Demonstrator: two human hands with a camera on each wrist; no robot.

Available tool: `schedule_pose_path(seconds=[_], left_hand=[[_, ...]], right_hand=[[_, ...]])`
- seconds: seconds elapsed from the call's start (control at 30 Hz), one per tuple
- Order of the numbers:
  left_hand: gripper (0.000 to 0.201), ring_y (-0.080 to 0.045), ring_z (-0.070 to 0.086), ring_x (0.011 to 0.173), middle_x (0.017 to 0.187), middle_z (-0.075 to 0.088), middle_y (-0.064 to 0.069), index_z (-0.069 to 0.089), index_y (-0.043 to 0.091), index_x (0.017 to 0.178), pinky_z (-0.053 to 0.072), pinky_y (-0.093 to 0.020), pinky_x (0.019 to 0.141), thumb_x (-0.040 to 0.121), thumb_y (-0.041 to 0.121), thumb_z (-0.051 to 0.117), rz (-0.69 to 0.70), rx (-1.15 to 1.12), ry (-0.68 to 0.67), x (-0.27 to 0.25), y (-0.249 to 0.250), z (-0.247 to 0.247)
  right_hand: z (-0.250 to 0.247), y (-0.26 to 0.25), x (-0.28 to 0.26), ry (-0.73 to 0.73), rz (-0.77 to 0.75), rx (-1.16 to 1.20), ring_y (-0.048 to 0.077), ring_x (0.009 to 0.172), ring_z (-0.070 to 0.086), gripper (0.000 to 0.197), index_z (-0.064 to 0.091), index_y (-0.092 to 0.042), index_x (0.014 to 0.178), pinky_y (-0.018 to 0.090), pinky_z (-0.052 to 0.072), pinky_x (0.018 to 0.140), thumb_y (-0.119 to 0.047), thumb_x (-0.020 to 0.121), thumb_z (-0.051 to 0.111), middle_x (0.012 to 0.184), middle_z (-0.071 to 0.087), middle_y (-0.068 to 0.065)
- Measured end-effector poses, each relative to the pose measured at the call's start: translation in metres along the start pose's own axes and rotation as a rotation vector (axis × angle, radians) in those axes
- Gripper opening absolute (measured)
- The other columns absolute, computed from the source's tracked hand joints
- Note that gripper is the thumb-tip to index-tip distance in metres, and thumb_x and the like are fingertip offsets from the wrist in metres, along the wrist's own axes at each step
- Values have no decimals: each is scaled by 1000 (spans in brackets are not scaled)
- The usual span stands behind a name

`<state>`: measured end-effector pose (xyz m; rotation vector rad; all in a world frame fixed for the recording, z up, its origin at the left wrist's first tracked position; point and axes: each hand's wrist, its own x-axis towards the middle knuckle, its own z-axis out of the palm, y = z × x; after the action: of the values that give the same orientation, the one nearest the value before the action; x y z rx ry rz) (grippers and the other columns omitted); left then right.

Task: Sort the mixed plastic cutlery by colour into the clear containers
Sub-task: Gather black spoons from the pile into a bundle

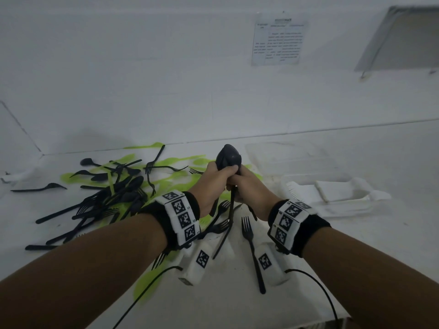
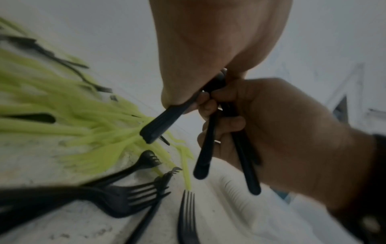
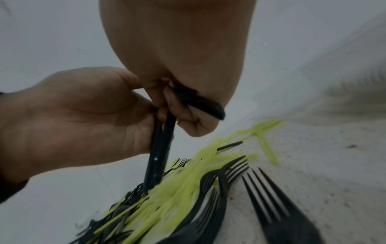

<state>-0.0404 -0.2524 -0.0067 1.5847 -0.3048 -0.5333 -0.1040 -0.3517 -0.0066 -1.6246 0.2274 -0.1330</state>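
- A bunch of black spoons [image 1: 228, 160] stands upright above the white table [image 1: 356, 245], bowls at the top and handles pointing down; both hands grasp it at mid-height.
- The left hand [image 1: 215, 179] has its fingers curled round the bunch just under the bowls.
- The right hand [image 1: 251, 186] presses against the left, its fingers wrapped round the handles [image 2: 208, 140] that hang below.
- In the right wrist view the lower ends of the handles [image 3: 158, 155] reach down to the heap.
- A mixed heap of black cutlery [image 1: 114, 198] and green cutlery [image 1: 175, 162] lies on the table to the left of the hands and behind them.
- Loose black forks [image 1: 251, 245] lie on the table just below the wrists.
- Clear containers [image 1: 292, 160] sit to the right of the hands, apart from the heap; a white tray-like piece [image 1: 337, 193] lies just in front of them.
- A printed sheet [image 1: 279, 39] hangs on the wall behind.
- Both wrists carry bands with square markers [image 1: 183, 217].
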Motion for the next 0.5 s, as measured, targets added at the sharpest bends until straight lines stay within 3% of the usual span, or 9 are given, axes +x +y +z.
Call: schedule_pose_path(seconds=[0.07,0.1,0.17,0.23,0.3,0.37,0.43,0.5], left_hand=[[37,-14,57,87,101,65,0,57,5,130,42,-31,81,102,30,57,-22,-67,-40,1,0,-4],[31,-14,57,89,101,66,1,60,7,127,42,-31,83,105,28,53,-26,-76,-46,1,-1,-6],[23,-11,58,85,99,66,2,61,11,120,44,-28,78,107,24,48,-13,-40,-22,2,-3,-8],[18,-12,53,70,88,61,-3,59,8,113,43,-25,67,106,18,46,9,-59,37,4,-6,-7],[17,-13,50,62,83,59,-8,57,5,109,43,-25,61,105,14,43,7,-115,115,5,-5,-5],[18,-16,56,63,86,64,-11,55,5,111,49,-29,64,104,14,41,-5,-183,203,6,-3,-7],[16,-21,62,65,83,67,-14,50,6,110,52,-33,64,104,15,38,19,-267,278,8,-3,-11],[17,-25,67,68,83,69,-19,46,4,114,56,-34,63,105,14,35,50,-308,361,11,-1,-17]], right_hand=[[-4,5,2,7,32,47,22,71,44,21,59,-6,113,28,28,57,-2,95,49,83,57,5],[-5,4,1,7,44,58,24,68,40,23,60,-7,116,30,26,57,-3,95,50,88,58,9],[-7,7,0,3,36,48,16,56,34,19,61,-12,109,29,25,55,-2,99,48,88,60,9],[-7,10,0,2,23,59,9,52,34,18,60,-17,100,23,27,52,-8,105,46,81,55,3],[-4,13,2,26,5,45,4,51,41,19,59,-18,97,17,34,51,-15,108,45,79,51,-1],[-3,16,4,84,-9,6,0,59,50,18,63,-17,106,12,41,55,-18,109,45,84,55,-4],[-6,19,6,167,0,3,3,75,57,21,64,-15,119,7,44,61,-18,109,45,92,60,-5],[-11,22,8,243,7,-28,11,75,53,17,61,-16,111,15,46,66,-20,108,45,84,56,-3]])
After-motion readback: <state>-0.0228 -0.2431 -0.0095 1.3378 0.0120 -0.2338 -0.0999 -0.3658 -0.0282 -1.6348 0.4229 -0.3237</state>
